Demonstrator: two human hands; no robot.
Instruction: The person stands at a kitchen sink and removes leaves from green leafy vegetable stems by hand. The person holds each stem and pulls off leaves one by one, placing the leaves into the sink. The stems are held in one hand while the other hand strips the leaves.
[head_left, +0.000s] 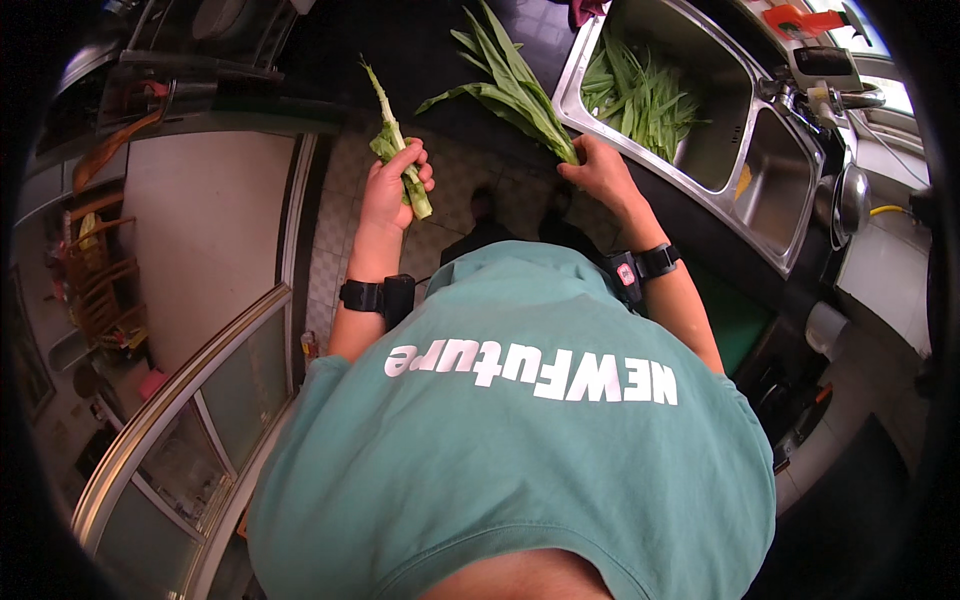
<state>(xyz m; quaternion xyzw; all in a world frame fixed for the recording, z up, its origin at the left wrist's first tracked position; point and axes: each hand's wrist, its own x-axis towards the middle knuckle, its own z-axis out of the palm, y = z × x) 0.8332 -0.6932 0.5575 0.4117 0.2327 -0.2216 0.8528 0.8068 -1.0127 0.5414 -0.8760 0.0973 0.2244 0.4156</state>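
Observation:
My left hand is closed around a pale green leafy-vegetable stalk, its cut end pointing down towards me and its thin tip pointing away. Between the thumb and fingers of my right hand is a bunch of long green leaves, gripped at the stem end and fanning out to the upper left over the dark countertop. Many similar loose leaves lie in the larger sink basin, just beyond my right hand.
A steel double sink is set in the counter at the right, with a faucet behind it. An orange spray bottle stands at the upper right. A metal pan is beside the smaller basin. A framed glass partition is at the left.

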